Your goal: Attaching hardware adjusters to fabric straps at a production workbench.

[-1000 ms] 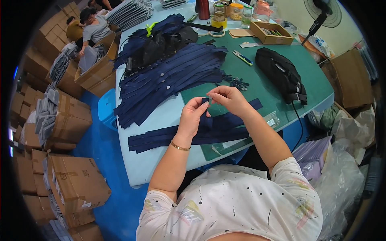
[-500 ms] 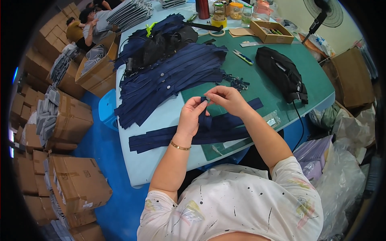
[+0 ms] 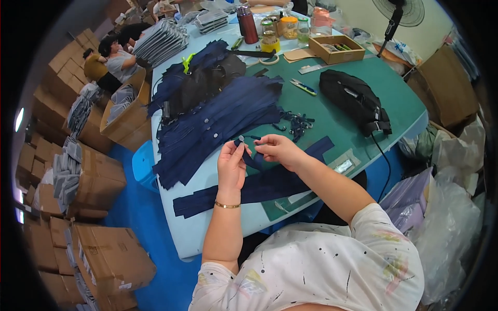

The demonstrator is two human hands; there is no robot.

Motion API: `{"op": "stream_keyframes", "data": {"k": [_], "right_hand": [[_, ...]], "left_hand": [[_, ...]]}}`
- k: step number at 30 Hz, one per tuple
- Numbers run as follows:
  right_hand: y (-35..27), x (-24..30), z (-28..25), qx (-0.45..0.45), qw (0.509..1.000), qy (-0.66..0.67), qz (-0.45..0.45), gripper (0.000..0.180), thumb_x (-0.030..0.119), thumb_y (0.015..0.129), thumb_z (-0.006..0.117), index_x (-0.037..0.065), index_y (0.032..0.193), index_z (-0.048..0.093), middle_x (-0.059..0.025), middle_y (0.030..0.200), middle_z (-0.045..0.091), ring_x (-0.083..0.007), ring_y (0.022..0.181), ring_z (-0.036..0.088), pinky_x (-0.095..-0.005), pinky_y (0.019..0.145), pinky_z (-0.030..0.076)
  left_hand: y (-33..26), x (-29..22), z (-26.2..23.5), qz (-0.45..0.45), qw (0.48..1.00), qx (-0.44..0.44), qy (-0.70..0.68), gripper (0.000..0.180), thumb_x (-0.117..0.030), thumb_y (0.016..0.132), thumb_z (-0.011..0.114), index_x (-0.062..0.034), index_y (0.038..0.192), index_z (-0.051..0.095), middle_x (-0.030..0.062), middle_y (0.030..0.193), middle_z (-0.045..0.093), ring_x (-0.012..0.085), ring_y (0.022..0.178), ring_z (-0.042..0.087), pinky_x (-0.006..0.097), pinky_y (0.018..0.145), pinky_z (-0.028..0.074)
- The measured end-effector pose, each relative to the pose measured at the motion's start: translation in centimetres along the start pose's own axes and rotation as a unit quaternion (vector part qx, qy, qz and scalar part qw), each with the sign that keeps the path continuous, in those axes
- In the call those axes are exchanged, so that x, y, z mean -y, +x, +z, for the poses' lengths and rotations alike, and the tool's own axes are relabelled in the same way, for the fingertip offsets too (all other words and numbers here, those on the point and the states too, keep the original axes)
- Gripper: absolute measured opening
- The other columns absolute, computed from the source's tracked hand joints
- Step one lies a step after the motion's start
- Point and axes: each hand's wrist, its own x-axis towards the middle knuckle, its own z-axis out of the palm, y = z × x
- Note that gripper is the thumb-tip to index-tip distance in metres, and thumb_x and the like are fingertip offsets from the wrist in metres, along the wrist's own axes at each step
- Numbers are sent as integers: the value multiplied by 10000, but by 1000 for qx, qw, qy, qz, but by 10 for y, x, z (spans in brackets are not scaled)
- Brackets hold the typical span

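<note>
My left hand (image 3: pixel 231 165) is closed, pinching the end of a navy zipper tape (image 3: pixel 253 161) between thumb and fingertips. A small grey round piece (image 3: pixel 241 139) shows at those fingertips. A little to the right, my right hand (image 3: pixel 278 151) pinches another part of the same tape, which loops down between the hands. Beneath them lies a flat bundle of navy tapes (image 3: pixel 270 182). Beyond the hands is a small heap of dark zipper sliders (image 3: pixel 299 126). A large fanned pile of navy tapes (image 3: pixel 215 116), with a few grey round pieces on it, spreads to the left.
Thread snips (image 3: pixel 303 87) and a black bag (image 3: pixel 354 101) with a cord rest on the green mat (image 3: pixel 397 93). Farther back stand a wooden box (image 3: pixel 337 50), jars (image 3: pixel 270 33) and a red flask (image 3: pixel 247 25). Cartons (image 3: pixel 111 256) and a blue stool (image 3: pixel 144 165) flank the table's left.
My hands have drawn apart, the left one shifting left, and the tape now loops between them. The grey round piece at my left fingertips has come into clearer sight. The whole view has shifted slightly.
</note>
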Motion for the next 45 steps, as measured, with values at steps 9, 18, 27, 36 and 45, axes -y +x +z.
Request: {"op": "stream_keyframes", "data": {"k": [9,18,27,36,45], "right_hand": [[-8,5,2,-154,897,-206,-360,223,26,774,674,48,983,600,7,799,543,-53,689,507,-202,600,430],[-14,26,35,33,960,-67,-271,200,4,834,620,6,1033,620,-16,876,633,-65,755,575,-177,683,457],[-13,30,21,-19,985,-76,-153,183,22,800,649,1,980,631,-22,831,643,-70,764,595,-211,693,476],[-14,33,19,-14,988,-65,-140,228,46,768,681,8,972,586,-13,772,618,-66,699,566,-193,594,424],[-11,32,7,-18,987,-133,-84,270,87,741,704,59,946,531,11,768,585,-48,697,530,-194,567,380]], "left_hand": [[2,-15,0,20,998,-7,-58,219,-18,885,534,-34,1104,536,43,877,565,122,757,553,228,701,468],[3,-11,5,0,1000,14,25,262,6,890,501,10,1151,516,27,929,535,93,799,514,212,728,438],[0,-10,2,-6,998,57,25,254,3,890,504,-1,1143,531,23,930,543,97,789,520,209,721,440],[-3,-8,6,-12,997,67,42,259,8,887,503,1,1145,524,28,920,533,101,773,513,208,723,439],[-3,-6,5,-36,994,82,62,254,6,880,512,8,1132,531,32,927,533,101,774,514,206,717,435]]}}
